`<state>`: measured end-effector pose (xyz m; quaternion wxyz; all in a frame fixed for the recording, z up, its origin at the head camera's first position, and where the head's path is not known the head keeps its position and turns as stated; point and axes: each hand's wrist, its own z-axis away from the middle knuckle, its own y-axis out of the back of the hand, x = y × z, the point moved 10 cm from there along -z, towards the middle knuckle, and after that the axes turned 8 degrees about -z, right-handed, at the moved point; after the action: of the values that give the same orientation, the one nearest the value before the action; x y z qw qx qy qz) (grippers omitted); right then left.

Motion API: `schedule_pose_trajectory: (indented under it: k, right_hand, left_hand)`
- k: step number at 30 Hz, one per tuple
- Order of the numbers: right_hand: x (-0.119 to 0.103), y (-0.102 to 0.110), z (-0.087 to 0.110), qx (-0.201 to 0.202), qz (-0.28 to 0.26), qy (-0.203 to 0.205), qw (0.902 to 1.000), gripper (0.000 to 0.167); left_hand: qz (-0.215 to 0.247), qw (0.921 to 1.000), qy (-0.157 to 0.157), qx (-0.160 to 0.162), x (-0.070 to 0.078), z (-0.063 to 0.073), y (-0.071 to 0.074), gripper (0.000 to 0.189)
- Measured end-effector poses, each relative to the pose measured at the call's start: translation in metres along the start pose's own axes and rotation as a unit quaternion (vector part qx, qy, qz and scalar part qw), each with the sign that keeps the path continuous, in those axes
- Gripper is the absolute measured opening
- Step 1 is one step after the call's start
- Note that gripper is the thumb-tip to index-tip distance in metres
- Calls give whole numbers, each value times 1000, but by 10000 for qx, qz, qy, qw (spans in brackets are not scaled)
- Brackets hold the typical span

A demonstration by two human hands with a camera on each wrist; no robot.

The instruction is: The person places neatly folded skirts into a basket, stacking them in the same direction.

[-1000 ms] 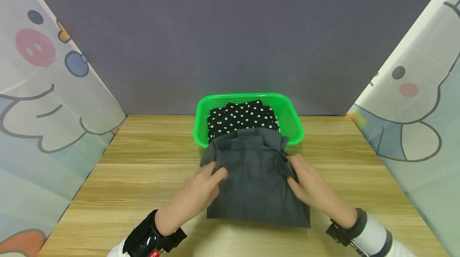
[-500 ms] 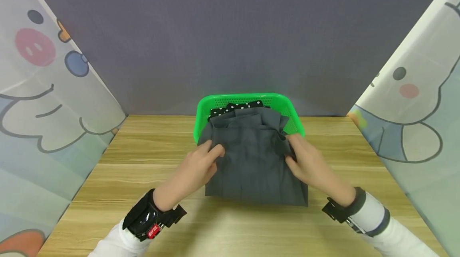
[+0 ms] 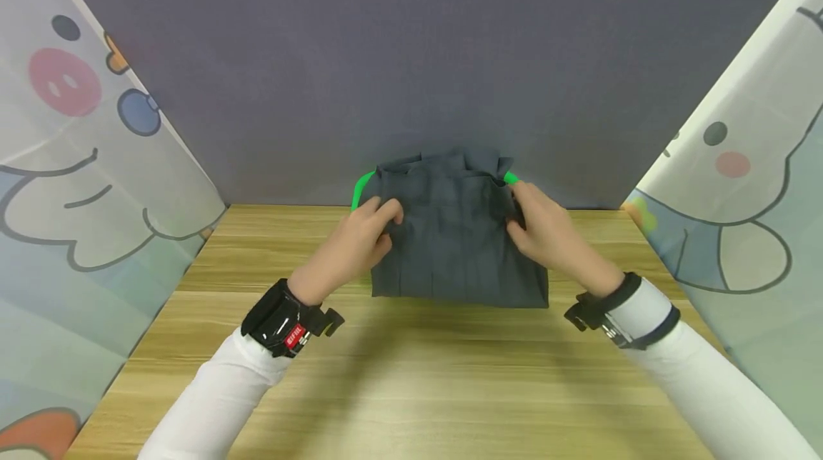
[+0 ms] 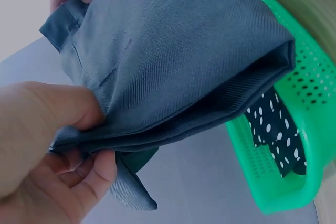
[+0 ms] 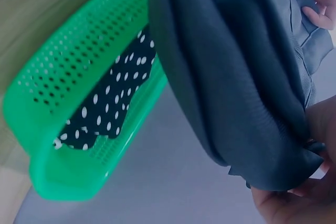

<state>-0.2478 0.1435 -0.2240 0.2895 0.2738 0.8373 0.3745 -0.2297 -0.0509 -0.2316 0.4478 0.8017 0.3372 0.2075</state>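
Observation:
A folded dark grey garment (image 3: pixel 450 238), with layered fabric and loose folds, hangs above the green basket (image 3: pixel 363 188). My left hand (image 3: pixel 353 242) pinches its left side between thumb and fingers; in the left wrist view the thumb (image 4: pixel 79 106) lies on top of the layers. On the opposite side, my right hand (image 3: pixel 549 231) pinches the other edge. Black cloth with white dots (image 5: pixel 113 95) lies inside the basket, visible from both wrists but hidden from the head. The garment covers most of the basket in the head view.
The basket stands on a wood-grain table (image 3: pixel 398 381), close to a dark grey back panel (image 3: pixel 424 53). Side panels with cartoon prints, one on the left (image 3: pixel 77 181) and one on the right (image 3: pixel 739 188), flank the table.
Both hands have moved forward, away from the body, carrying the grey garment from in front of the basket to over it. The dotted cloth has become hidden in the head view.

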Motion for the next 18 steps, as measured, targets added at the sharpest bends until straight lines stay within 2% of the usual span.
schedule_pose_trajectory:
  k: [5,12,18]
  right_hand:
    - [13,1,-17,-102,133,-180,9997,25]
    - [31,-2,-40,-181,151,-387,9990,25]
    - [50,-13,-53,-173,210,-623,9977,25]
  left_hand:
    - [-30,10000,43,-35,-12,-16,-2,26]
    - [-92,9991,318,-251,-29,-36,-8,25]
    - [-118,9979,407,-484,-41,-49,-21,23]
